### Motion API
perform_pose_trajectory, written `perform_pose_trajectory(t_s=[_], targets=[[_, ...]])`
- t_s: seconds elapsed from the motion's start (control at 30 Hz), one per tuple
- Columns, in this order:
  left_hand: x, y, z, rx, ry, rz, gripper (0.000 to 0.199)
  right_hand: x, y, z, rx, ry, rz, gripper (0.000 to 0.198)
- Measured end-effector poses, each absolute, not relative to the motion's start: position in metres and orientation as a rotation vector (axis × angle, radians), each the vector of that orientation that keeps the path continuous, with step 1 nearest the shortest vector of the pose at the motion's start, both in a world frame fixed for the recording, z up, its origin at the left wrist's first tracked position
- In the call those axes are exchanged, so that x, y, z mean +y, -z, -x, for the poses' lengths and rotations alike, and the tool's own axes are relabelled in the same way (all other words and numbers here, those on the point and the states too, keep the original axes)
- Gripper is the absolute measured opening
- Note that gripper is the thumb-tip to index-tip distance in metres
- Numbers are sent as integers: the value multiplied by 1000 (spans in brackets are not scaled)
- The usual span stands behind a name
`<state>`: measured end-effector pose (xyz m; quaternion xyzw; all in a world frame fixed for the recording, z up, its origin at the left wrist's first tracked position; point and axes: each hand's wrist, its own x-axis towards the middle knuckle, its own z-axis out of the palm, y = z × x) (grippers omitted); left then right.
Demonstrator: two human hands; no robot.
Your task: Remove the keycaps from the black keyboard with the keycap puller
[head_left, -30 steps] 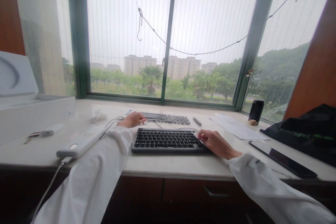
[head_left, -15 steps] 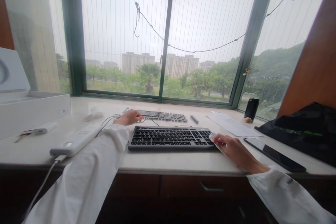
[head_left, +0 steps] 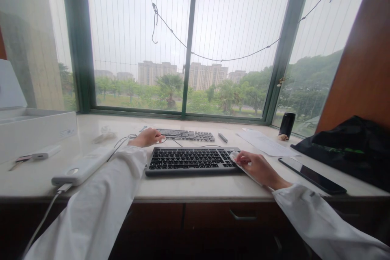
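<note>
A dark keyboard [head_left: 190,160] with a grey frame lies flat on the desk in front of me. My right hand [head_left: 258,167] is at its right end, fingers pinched on a white tissue [head_left: 234,156] that touches the number-pad keys. My left hand [head_left: 146,136] is beyond the keyboard's upper left corner, its fingers curled in and pointing right. What those fingers hold, if anything, is hidden. Just past it lies a row of grey keys [head_left: 189,134], thin and flat, beside the window. Thin dark cables [head_left: 120,143] run near my left wrist.
Left of my arm are a white power strip [head_left: 82,166], a small white adapter [head_left: 45,152] and an open white box [head_left: 36,128]. To the right lie a phone [head_left: 313,175], paper sheets [head_left: 266,142], a black can [head_left: 287,125] and a black bag [head_left: 347,150]. A small dark stick [head_left: 223,137] lies behind the keyboard.
My right hand has slid slightly left over the number-pad keys with the tissue. My left hand stays at the same corner. The whole view has shifted a little.
</note>
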<state>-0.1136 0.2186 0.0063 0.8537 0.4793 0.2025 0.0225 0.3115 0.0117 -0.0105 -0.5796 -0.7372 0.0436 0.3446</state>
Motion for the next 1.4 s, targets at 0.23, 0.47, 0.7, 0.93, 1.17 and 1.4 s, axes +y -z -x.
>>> perform_pose_trajectory(t_s=[0.23,0.47,0.7,0.93,1.17,1.4], targets=[[218,-7,113,1482,-624,-2661,50,27,12,-336,-1816,38,1590,10],[217,-8,111,1494,-627,-2651,49,25,9,-346,-1781,79,1692,10],[219,-6,113,1467,-624,-2664,52,34,6,-306,-1927,-158,1454,11],[219,-5,113,1479,-622,-2654,51,50,10,-316,-1871,-150,1480,14],[219,-6,112,1475,-638,-2673,47,48,9,-330,-1818,32,1619,21],[217,-8,111,1481,-632,-2661,46,52,8,-320,-1779,114,1638,13]])
